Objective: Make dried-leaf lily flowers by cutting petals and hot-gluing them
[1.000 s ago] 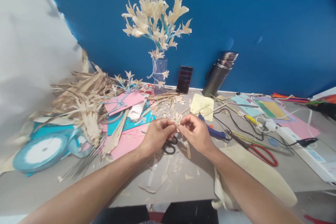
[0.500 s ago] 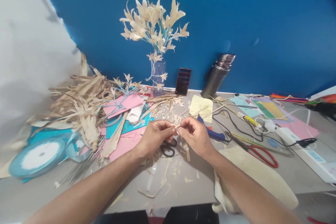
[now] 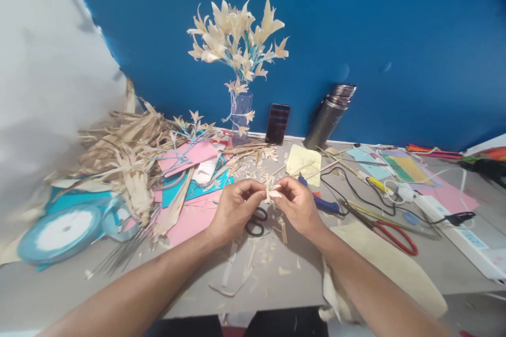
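Between my fingertips, over the middle of the table, is a small pale corn husk flower [image 3: 272,191] with pointed petals. My left hand [image 3: 238,207] pinches it from the left, thumb against forefinger. From the right, my right hand [image 3: 299,205] pinches a petal of it. Black-handled scissors [image 3: 256,222] lie on the table just below my hands, partly covered by the left one. Beyond my fingers, husk scraps [image 3: 253,169] are scattered. A blue glue gun [image 3: 326,204] lies right of my right hand.
At the back stand a glass vase [image 3: 242,108] of husk flowers, a phone [image 3: 277,124] and a flask [image 3: 330,116]. Dried husks [image 3: 130,142] and a blue ribbon roll [image 3: 59,231] lie left. Red-handled shears [image 3: 395,237] and a power strip [image 3: 454,237] lie right.
The flower's petals now show more widely spread between my fingertips, and my hands have parted slightly. The whole view has shifted a little.
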The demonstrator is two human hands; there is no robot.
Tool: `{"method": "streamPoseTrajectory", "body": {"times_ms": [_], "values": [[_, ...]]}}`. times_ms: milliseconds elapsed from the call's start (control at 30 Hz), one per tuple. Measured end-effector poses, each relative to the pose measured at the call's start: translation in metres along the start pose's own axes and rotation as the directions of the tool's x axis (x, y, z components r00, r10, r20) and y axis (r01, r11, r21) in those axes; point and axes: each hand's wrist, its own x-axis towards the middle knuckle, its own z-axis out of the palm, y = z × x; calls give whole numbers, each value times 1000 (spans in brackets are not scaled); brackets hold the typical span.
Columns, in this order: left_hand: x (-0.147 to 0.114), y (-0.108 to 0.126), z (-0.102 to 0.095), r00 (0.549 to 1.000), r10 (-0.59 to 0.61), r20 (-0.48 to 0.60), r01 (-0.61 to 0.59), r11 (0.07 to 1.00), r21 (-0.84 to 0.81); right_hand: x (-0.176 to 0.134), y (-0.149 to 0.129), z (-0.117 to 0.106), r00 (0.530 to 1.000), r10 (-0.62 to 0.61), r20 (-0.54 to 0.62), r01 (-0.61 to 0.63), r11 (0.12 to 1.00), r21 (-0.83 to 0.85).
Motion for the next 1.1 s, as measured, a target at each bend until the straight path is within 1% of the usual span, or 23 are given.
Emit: {"method": "streamPoseTrajectory", "body": {"times_ms": [67,167,300,500,667,833,900,967,1100], "values": [[0,0,-1,999,24,-35,-23,999,30,0,-1,0,1000,8,19,-9,1000,23],[2,1,-1,998,17,-68,-15,1000,26,-1,-4,-1,999,8,43,-9,1000,13],[3,1,-2,997,31,-76,-29,999,29,-1,-8,-1,999,-21,50,22,1000,-19],[3,-3,-3,993,96,-67,-85,984,154,-1,-11,-1,999,-13,37,14,1000,-27],[3,-6,-4,983,176,-45,-162,961,223,-2,-11,-1,998,48,44,-48,999,-11],[5,-11,-5,969,240,-63,-214,936,278,0,-10,-3,990,94,101,-104,989,101],[6,-14,-5,953,299,-46,-271,911,310,2,-12,-4,988,106,113,-122,981,151],[6,-19,-6,922,387,-9,-359,864,353,2,-13,-5,988,119,102,-137,973,184],[6,-27,-7,820,566,80,-534,708,463,2,-14,-4,983,164,81,-176,968,179]]}}
